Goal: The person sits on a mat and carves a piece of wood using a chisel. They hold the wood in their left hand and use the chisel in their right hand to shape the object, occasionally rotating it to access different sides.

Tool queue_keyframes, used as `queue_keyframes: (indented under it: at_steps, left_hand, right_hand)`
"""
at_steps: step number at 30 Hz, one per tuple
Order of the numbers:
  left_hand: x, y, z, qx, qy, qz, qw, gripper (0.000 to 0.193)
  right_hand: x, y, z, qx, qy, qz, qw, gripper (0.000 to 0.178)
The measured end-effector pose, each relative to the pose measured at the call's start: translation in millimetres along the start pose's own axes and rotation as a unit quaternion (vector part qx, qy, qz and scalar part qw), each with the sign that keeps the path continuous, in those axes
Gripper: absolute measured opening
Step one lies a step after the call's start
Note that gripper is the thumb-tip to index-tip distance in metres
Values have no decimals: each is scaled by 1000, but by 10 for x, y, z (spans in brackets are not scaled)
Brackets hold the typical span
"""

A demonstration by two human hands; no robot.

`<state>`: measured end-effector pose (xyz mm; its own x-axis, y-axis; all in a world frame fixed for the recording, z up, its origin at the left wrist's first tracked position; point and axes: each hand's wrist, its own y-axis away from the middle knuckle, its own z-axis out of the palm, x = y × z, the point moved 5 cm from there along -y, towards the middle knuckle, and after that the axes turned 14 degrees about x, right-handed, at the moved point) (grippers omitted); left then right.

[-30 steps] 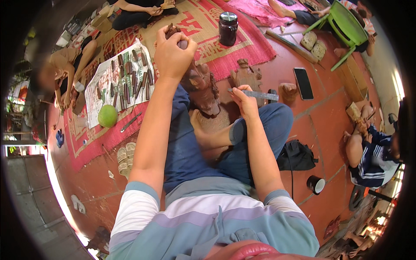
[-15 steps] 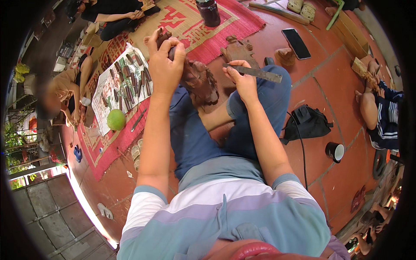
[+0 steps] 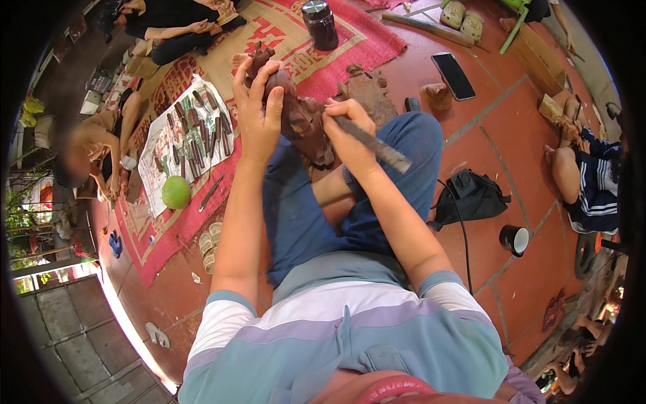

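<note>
A dark brown wood carving leans across my lap and legs, its knobbly top end farthest from me. My left hand grips its upper part from the left, fingers curled round it and thumb raised. In my right hand is a flat grey file, one end pointing back toward my right knee. That hand is close against the carving's right side; its fingers hide the file's other end, so contact with the wood cannot be made out.
Left, a white sheet bears several carving tools beside a green round fruit on a red mat. A dark jar stands ahead. Rightward lie a phone, a black bag and a mug. People sit at both sides.
My right hand has moved left to the carving, and the file has swung to slope down toward me. My left thumb has lifted away from the wood.
</note>
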<state>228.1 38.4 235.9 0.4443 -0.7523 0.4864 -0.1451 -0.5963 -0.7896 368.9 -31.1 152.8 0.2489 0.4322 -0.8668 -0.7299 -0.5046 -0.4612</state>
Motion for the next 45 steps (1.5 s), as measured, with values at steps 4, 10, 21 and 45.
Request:
queue_keyframes:
  at_steps: [4, 10, 21, 45]
  left_hand:
    - [-55, 18, 20, 5, 15, -3, 1000, 37]
    - [-21, -2, 10, 13, 12, -9, 1000, 31]
    - [25, 20, 22, 5, -23, -18, 1000, 33]
    - [-5, -1, -19, -16, -14, -7, 1000, 39]
  right_hand:
    - [-72, 18, 218, -30, 33, -86, 995, 11]
    - [214, -217, 18, -94, 21, 66, 993, 7]
    - [91, -76, 123, -73, -15, 80, 994, 5]
    - [232, -119, -4, -77, -63, 178, 979, 4]
